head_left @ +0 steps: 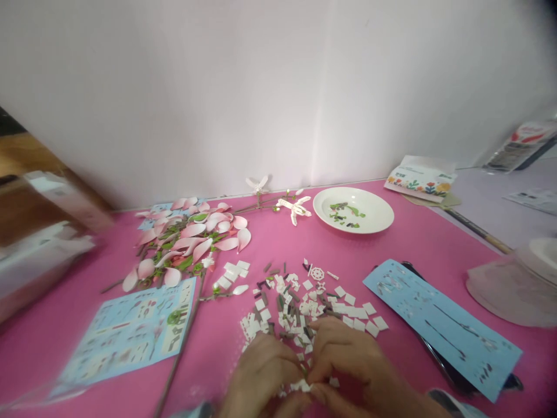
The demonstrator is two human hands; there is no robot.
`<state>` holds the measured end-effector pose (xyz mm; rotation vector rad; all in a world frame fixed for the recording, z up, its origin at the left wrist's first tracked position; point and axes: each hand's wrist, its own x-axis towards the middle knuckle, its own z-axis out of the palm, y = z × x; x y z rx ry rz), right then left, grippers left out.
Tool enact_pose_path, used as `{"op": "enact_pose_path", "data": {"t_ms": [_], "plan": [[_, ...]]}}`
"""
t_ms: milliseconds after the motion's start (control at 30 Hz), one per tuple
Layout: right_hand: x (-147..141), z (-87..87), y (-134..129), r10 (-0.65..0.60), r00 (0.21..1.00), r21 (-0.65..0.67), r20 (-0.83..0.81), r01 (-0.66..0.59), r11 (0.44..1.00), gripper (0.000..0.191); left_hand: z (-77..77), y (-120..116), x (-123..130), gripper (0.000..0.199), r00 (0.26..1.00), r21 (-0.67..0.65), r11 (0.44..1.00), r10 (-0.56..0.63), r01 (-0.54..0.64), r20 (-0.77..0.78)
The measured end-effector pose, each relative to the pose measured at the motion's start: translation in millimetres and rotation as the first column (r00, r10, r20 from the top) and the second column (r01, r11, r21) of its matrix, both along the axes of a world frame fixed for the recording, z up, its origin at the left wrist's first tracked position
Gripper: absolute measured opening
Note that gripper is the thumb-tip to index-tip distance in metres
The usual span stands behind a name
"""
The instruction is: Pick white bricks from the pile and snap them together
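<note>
At the bottom centre, my left hand and my right hand come together with bent fingers. Between their fingertips is a small white building-block piece, and both hands pinch it. Its exact shape is partly covered by the fingers. Just beyond the hands spreads a loose pile of white, brown and dark building blocks, with square white tiles on its right side. Left of the pile lies a brick-built twig with a white bud, near several white tiles.
Pink-and-white block petals on branches lie at the left, above a blue instruction sheet. White block flowers rest by the wall. A white plate holds green pieces. Another blue sheet overlaps a dark device; a translucent container stands at right.
</note>
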<state>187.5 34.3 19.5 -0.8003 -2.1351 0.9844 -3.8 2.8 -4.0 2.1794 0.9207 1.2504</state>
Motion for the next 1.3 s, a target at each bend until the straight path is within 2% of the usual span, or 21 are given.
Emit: {"op": "enact_pose_path", "data": {"t_ms": [300,700,900,1067,1167,1300], "plan": [[-0.7,-0.9,-5.6,0.010,1.000,0.006,-0.005,-0.010,1.000,0.015,-2.2,-0.7,-1.7,0.010,0.999,0.024,0.999,-0.041,0.040,0.013],[3.1,0.0,-5.7,0.094,0.994,0.027,-0.060,-0.092,0.995,0.016,1.4,-3.7,-3.1,0.013,0.996,-0.104,0.992,-0.066,0.072,0.056],[2.7,0.2,-4.7,-0.021,0.999,-0.001,-0.044,0.021,1.000,0.010,-5.9,-7.7,-0.3,0.012,0.978,-0.274,0.961,0.010,0.049,0.211],[2.1,6.7,1.8,-0.149,0.988,-0.096,-0.048,0.144,0.985,0.022,-8.3,-10.5,-2.1,0.004,0.947,-0.372,0.928,0.113,0.007,0.300],[2.2,9.2,2.2,-0.152,0.987,-0.132,-0.044,0.145,0.981,0.017,-8.6,-10.9,-2.3,0.006,0.948,-0.405,0.914,0.144,-0.018,0.283],[0.8,3.7,0.1,-0.083,0.995,-0.107,-0.057,0.077,0.991,0.007,-10.3,-10.4,0.7,0.004,0.959,-0.377,0.926,0.133,-0.030,0.250]]}}
